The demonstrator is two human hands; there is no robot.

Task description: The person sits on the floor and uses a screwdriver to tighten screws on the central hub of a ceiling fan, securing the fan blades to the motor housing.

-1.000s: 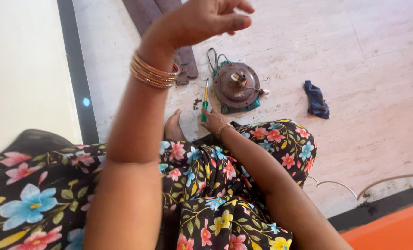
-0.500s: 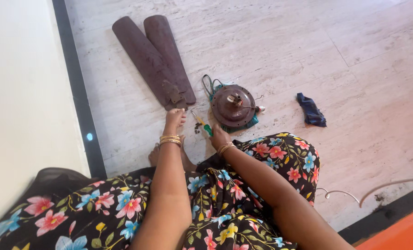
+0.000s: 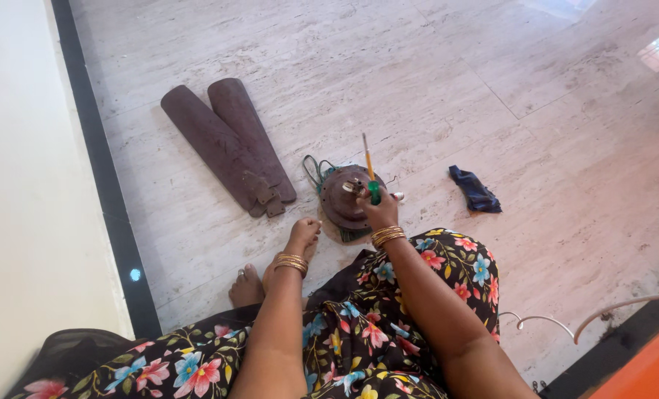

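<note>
We see the right hand [image 3: 379,214] closed around a green-handled screwdriver [image 3: 371,177], its yellow shaft pointing up, just above the brown fan motor housing [image 3: 344,198] near the middle of the frame. The left hand [image 3: 302,235] rests lower left of the housing, fingers loosely curled, holding nothing that we can make out; it sits beside a bare foot [image 3: 246,287]. The housing looks like heavy, rigid metal with a smooth rounded top, so we judge the rim the safest place to grip. 2 brown fan blades [image 3: 226,144] lie on the floor [image 3: 492,89] at upper left, stiff and flat. A dark blue cloth [image 3: 475,190] lies to the right, soft and crumpled.
</note>
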